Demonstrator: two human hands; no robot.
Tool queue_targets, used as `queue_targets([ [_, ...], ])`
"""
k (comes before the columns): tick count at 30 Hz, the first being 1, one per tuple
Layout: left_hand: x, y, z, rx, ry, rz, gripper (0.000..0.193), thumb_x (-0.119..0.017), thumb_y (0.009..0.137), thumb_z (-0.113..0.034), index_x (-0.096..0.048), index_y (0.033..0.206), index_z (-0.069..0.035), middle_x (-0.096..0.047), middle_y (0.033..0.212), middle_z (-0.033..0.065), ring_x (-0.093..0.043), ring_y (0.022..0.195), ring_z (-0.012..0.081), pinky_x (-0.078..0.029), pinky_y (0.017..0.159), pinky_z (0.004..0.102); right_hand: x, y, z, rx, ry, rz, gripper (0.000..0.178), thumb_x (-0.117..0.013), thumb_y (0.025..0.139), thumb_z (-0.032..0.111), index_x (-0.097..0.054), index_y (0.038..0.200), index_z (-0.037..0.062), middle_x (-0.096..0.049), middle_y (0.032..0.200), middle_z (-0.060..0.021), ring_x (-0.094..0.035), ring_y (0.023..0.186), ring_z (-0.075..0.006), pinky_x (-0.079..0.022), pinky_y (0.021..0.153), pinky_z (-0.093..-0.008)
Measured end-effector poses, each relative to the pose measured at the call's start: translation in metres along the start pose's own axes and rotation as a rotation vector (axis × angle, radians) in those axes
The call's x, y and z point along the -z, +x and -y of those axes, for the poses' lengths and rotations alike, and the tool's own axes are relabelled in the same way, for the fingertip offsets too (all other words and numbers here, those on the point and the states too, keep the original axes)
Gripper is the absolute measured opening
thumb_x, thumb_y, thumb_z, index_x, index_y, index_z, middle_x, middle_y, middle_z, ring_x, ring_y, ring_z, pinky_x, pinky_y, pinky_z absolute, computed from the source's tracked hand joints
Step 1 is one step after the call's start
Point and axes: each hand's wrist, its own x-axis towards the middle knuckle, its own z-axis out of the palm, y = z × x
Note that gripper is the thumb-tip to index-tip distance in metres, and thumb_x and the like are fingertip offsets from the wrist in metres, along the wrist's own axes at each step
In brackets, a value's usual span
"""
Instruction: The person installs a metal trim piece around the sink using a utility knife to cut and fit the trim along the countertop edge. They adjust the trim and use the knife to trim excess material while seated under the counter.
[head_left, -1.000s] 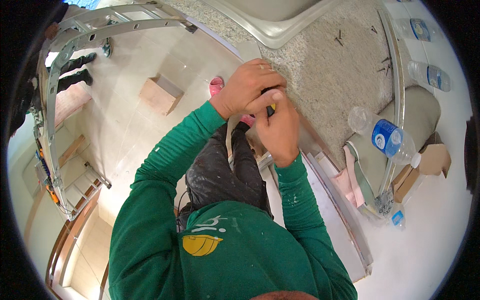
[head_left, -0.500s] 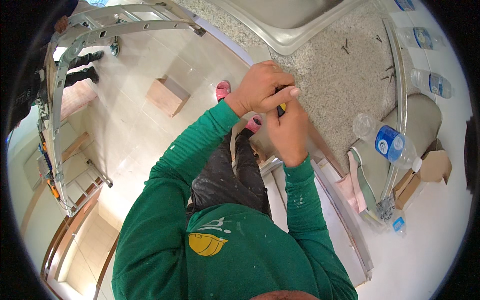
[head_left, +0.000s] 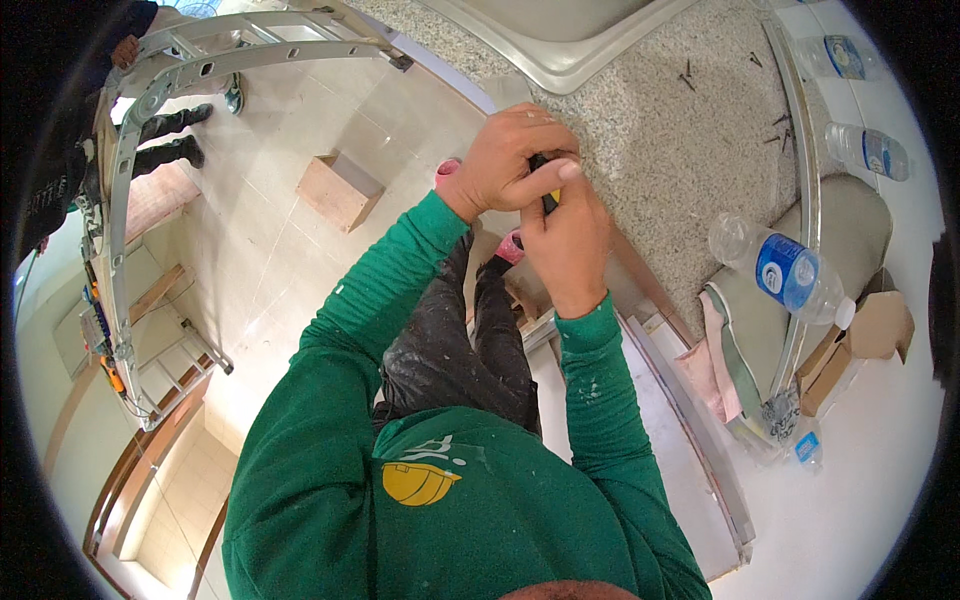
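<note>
My left hand [head_left: 508, 165] and my right hand [head_left: 572, 245] meet at the counter's front edge, both closed around one tool with a black and yellow handle [head_left: 551, 201]. Only short bits of that handle show between the fingers; its working end is hidden, so its kind cannot be told. The left hand sits across the top, palm down, its thumb reaching over to the right hand. The right hand grips lower, nearer to me. Just past them lies the speckled stone counter [head_left: 665, 150] with a steel sink [head_left: 570, 75] set in it.
Dark screws [head_left: 686, 76] lie scattered on the counter. At right are a water bottle [head_left: 790, 280] on its side, a grey-green rolled sheet [head_left: 850, 230] and a torn cardboard box [head_left: 860, 340]. Left, a wooden box [head_left: 340, 193] stands on tiles beside an aluminium ladder [head_left: 125, 200]; another person stands behind it.
Both hands, still together on the handle, have shifted slightly left, and more of the handle shows between them. The whole view has moved a little; objects at right appear farther right.
</note>
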Motion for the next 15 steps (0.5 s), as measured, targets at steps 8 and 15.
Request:
queue_targets([
  [8, -0.003, 0.000, 0.019, -0.146, 0.028, -0.105, 0.062, -0.045, 0.104, -0.056, -0.073, 0.092, -0.002, -0.070, 0.078, 0.0139, -0.067, 0.072, 0.0338, -0.052, 0.068, 0.0433, 0.000, -0.007, -0.005, 0.074, 0.385, -0.054, 0.046, -0.067, 0.099, 0.016, -0.054, 0.138, -0.0033, -0.064, 0.122, -0.0289, -0.066, 0.112, -0.0472, -0.053, 0.096, -0.0489],
  [15, -0.019, 0.009, 0.004, -0.068, 0.039, -0.285, 0.060, -0.035, 0.110, -0.044, -0.066, 0.077, -0.005, -0.062, 0.066, 0.0107, -0.061, 0.061, 0.0319, -0.050, 0.061, 0.0424, 0.031, -0.020, -0.004, 0.307, 0.042, -0.485, 0.036, -0.063, 0.104, 0.022, -0.059, 0.132, 0.0005, -0.058, 0.131, -0.0241, -0.054, 0.118, -0.0407, -0.045, 0.102, -0.0520],
])
